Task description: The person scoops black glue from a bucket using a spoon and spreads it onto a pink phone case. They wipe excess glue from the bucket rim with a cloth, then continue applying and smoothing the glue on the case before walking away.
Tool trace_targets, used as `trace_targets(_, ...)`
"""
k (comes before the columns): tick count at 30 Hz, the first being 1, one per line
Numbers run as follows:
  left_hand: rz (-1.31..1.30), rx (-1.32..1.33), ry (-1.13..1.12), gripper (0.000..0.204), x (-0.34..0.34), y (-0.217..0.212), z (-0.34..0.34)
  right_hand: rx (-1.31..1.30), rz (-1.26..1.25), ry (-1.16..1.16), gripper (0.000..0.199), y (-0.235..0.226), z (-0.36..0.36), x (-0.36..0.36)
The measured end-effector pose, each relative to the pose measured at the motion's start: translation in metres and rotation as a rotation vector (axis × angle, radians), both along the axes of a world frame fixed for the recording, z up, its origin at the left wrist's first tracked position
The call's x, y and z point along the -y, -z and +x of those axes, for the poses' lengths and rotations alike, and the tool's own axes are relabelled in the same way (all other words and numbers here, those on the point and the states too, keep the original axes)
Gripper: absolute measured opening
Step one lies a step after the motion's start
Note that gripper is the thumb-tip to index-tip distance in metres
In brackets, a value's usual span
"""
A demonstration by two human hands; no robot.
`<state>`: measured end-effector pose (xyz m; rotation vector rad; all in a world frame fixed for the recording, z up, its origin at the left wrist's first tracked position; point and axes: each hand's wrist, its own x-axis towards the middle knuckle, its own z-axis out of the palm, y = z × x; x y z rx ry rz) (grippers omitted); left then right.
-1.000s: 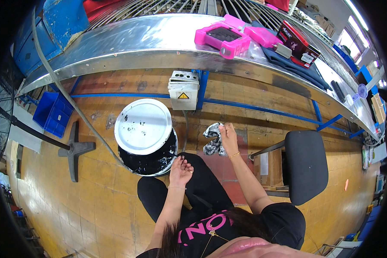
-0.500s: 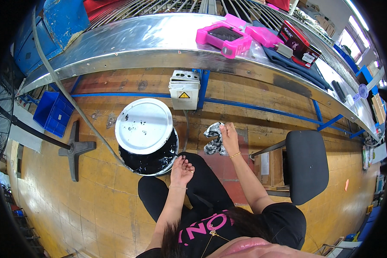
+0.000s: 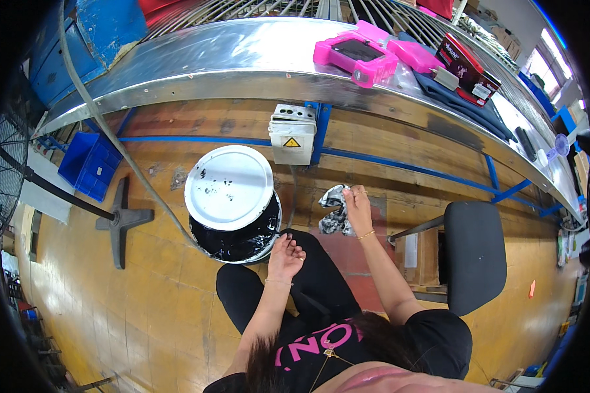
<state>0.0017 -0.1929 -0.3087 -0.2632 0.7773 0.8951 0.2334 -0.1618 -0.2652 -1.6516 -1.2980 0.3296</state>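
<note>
My right hand (image 3: 358, 208) grips a crumpled white rag (image 3: 335, 211) smeared with black, held out over the floor. Beside the bucket's right rim is my left hand (image 3: 286, 259), palm up with its fingers curled. A small dark bit shows at its fingertips, too unclear to name. The bucket (image 3: 276, 243) holds glossy black stuff, and black streaks mark its pale rim. A round white lid (image 3: 228, 187) with black spots rests over its far part, leaving the near part of the black contents in sight.
A metal workbench (image 3: 196, 69) runs across the far side, carrying a pink case (image 3: 357, 56) and a red-and-black box (image 3: 467, 69). Under it hangs a grey electrical box (image 3: 294, 141). A black chair (image 3: 475, 259) stands right; a blue bin (image 3: 90, 165) and fan base (image 3: 121, 219) are left.
The whole scene sits slightly farther right in the picture. Both hands keep nearly the same pose, the rag still in my right hand and my left hand beside the bucket.
</note>
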Motion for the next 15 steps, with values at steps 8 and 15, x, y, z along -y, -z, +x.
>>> trace_targets(8,-0.02,-0.014,0.001,0.018,0.0015,-0.0018,0.0007,0.027,-0.033,-0.004,0.044,0.0025,-0.0002,-0.0014)
trace_targets(15,-0.018,-0.004,0.014,0.017,0.0011,-0.0028,-0.0003,-0.006,-0.054,-0.017,0.045,-0.0019,-0.0031,-0.0008)
